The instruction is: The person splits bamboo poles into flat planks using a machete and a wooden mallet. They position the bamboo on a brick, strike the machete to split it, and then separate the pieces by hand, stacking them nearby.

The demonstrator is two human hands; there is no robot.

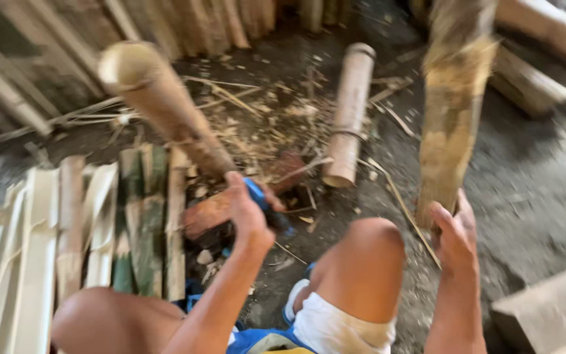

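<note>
My left hand (250, 213) is closed around a blue-handled tool (257, 193). A thick bamboo section (158, 105) slants up and to the left from that hand, blurred; I cannot tell how it is joined to the tool. My right hand (456, 236) grips the lower end of a tall, rough bamboo piece (453, 118) that stands nearly upright on the dirt floor. Beneath my left hand lies a reddish wooden block (214, 210).
Split bamboo slats (99, 229) lie side by side at the left. A bamboo tube (350, 111) rests on the ground amid shavings. Wooden beams (532, 85) lie at the upper right and a plank (551, 308) at the lower right. My bare knees (368, 255) are below.
</note>
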